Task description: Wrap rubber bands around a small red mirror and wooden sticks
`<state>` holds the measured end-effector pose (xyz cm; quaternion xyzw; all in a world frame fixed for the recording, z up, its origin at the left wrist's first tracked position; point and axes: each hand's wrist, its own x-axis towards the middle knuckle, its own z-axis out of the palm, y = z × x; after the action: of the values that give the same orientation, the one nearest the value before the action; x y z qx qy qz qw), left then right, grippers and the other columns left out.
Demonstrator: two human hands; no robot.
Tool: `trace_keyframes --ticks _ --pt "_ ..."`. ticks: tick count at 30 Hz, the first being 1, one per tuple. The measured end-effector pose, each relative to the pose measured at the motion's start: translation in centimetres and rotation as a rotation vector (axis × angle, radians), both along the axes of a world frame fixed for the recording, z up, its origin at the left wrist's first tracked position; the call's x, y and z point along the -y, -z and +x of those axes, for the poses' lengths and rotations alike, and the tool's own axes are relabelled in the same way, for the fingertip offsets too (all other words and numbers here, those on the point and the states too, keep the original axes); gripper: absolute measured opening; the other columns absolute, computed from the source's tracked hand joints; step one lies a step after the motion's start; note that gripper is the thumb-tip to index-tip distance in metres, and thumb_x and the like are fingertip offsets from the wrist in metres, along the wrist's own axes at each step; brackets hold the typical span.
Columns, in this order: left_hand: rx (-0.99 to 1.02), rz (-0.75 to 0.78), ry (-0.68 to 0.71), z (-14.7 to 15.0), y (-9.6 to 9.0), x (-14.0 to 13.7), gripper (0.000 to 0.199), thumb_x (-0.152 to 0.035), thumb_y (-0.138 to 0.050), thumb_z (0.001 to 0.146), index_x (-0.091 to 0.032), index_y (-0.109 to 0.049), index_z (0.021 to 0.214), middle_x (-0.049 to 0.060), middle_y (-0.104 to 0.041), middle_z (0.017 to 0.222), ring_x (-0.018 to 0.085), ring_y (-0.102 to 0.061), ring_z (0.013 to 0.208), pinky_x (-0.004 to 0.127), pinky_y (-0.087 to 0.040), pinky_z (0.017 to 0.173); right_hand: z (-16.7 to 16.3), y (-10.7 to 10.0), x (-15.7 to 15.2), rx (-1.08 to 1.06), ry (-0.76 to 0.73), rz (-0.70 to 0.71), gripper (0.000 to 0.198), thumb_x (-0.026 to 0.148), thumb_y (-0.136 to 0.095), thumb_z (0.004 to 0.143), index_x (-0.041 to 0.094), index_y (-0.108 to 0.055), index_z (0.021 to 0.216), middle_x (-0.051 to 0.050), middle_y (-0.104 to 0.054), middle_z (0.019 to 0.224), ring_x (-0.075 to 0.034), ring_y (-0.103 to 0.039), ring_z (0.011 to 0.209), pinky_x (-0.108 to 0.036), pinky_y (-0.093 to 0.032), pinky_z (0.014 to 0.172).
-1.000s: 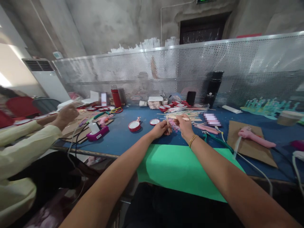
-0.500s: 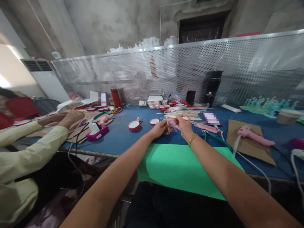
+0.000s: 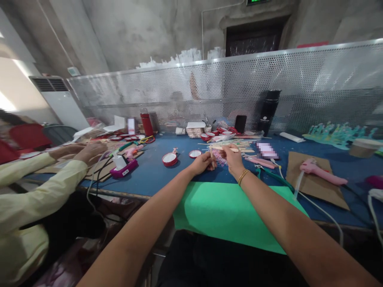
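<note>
My left hand (image 3: 204, 162) is closed around a thin pale strip (image 3: 211, 153) that stands upright between the fingertips. My right hand (image 3: 232, 158), with a gold bracelet at the wrist, pinches a pale, pen-like wooden stick (image 3: 235, 150). The stick lies nearly level, and its left end points at the top of the strip; I cannot tell whether they touch. Between and behind my hands lies a pile of small pink and purple pieces (image 3: 222, 157). Behind it are several loose wooden sticks (image 3: 243, 144). A green sheet (image 3: 221, 203) hangs over the table edge under my forearms.
Red-rimmed round tins (image 3: 169, 159) stand on the blue table (image 3: 149, 171). To the right are pliers (image 3: 277, 177) and a pink glue gun (image 3: 323, 171) on cardboard (image 3: 332, 193). A purple power strip (image 3: 124, 169) is left, beside a co-worker's hands (image 3: 89, 151).
My hands and the two pieces in them stay almost in place. The view has shifted slightly. At the left, the co-worker's hands have moved a little.
</note>
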<state>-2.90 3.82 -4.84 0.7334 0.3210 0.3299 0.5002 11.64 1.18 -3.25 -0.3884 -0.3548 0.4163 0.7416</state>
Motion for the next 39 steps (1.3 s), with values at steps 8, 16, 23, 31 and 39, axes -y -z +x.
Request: trace_keyframes --ticks 8,16,23,31,39 --pt "0.004 0.005 0.018 0.01 0.13 -0.15 0.034 -0.049 -0.059 0.081 -0.017 -0.048 0.085 0.0 -0.065 0.072 0.009 -0.057 0.051 0.022 -0.042 0.049 -0.37 -0.03 0.21 0.021 -0.07 0.035 0.018 0.031 -0.066 0.06 0.021 -0.052 0.059 0.005 -0.06 0.05 -0.01 -0.054 0.047 -0.021 -0.042 0.047" --pt "-0.013 0.006 0.008 -0.09 0.17 -0.22 0.035 -0.05 -0.059 0.081 -0.017 -0.049 0.087 0.0 -0.065 0.072 0.009 -0.057 0.052 0.022 -0.041 0.049 0.03 -0.11 0.05 0.008 0.013 -0.006 0.017 0.031 -0.066 0.06 0.02 -0.053 0.06 0.004 -0.061 0.05 -0.009 -0.053 0.047 -0.02 -0.042 0.048" --pt "-0.007 -0.007 0.01 -0.06 -0.06 0.0 0.036 -0.051 -0.06 0.08 -0.017 -0.049 0.086 0.0 -0.065 0.072 0.009 -0.057 0.051 0.022 -0.041 0.05 -0.35 -0.14 0.38 0.037 -0.06 0.024 0.017 0.03 -0.065 0.061 0.021 -0.051 0.058 0.005 -0.061 0.051 -0.009 -0.054 0.047 -0.02 -0.042 0.048" --pt "-0.018 0.004 -0.003 0.0 -0.08 0.01 0.033 -0.048 -0.058 0.082 -0.017 -0.049 0.086 0.0 -0.064 0.072 0.009 -0.057 0.051 0.022 -0.042 0.05 0.04 -0.05 0.1 0.012 -0.001 0.001 0.016 0.03 -0.065 0.06 0.02 -0.054 0.061 0.004 -0.062 0.05 -0.009 -0.054 0.048 -0.019 -0.042 0.048" --pt "-0.013 0.0 0.002 -0.04 0.07 -0.02 0.035 -0.05 -0.058 0.081 -0.017 -0.048 0.087 0.0 -0.065 0.073 0.009 -0.056 0.051 0.022 -0.041 0.05 -0.47 -0.28 0.48 0.003 -0.071 0.027 0.018 0.031 -0.067 0.058 0.021 -0.052 0.058 0.005 -0.061 0.05 -0.009 -0.053 0.045 -0.02 -0.042 0.046"
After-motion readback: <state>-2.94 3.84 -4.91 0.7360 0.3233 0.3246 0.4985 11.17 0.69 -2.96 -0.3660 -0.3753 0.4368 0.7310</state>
